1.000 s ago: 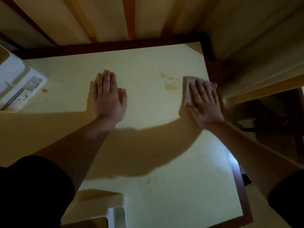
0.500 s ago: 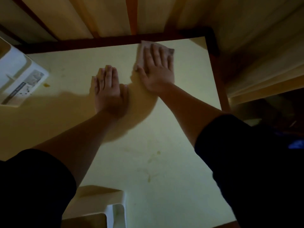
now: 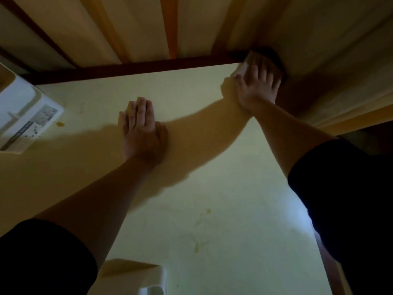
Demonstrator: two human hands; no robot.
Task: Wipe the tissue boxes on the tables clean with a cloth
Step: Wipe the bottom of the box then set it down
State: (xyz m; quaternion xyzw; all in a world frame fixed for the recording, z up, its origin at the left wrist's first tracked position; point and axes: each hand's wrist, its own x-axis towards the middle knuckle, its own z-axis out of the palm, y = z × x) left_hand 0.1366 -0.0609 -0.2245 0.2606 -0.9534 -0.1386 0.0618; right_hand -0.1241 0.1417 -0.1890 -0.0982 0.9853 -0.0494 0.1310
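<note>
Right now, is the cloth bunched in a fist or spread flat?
Spread flat. The right hand presses the cloth with straight fingers onto the table's far right corner.

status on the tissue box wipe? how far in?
Done: nothing on the boxes that shows. In hand: right hand presses the cloth flat at the table's far right corner, wiping the tabletop; left hand lies flat mid-table. Left: the tissue box at the left edge is untouched, and yellowish smears remain nearer the person.
</note>
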